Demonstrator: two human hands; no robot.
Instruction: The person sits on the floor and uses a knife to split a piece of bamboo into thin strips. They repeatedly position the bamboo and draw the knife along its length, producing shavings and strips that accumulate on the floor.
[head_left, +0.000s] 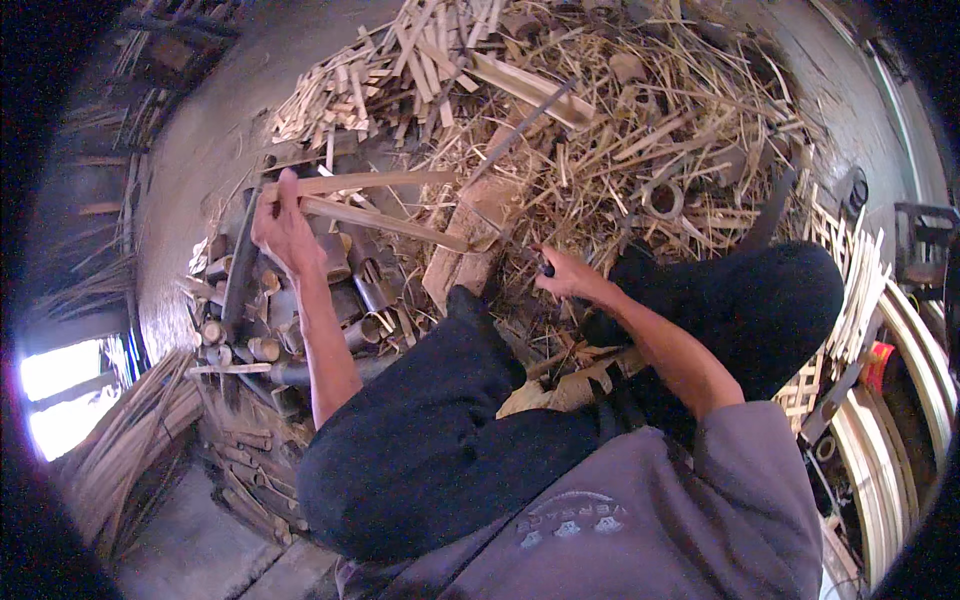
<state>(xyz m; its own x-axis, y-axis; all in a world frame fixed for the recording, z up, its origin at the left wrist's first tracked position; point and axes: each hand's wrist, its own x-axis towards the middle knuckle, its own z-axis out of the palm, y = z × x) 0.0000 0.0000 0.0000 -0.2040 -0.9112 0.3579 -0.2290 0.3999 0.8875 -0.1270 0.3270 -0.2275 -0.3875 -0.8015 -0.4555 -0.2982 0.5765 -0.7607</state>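
- Bamboo strips (375, 181), stretching right from the left hand (286, 235), fingers pinched tight on one end.
- Wooden block (452, 270), between both hands' fingers, by the far strip ends; could slip there if held too loosely.
- Dark handle (547, 268), in the curled fingers of the right hand (572, 277); hard to tell which tool. Might nick left fingers if pushed too hard.
- Messy shavings (600, 190), beyond right fingers; may snag strips.

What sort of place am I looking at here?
Probably a small bamboo or wood craft workshop: pale split slats lie piled on the floor, a heap of shavings and offcuts spreads beside them, and the person's left hand grips a split length.
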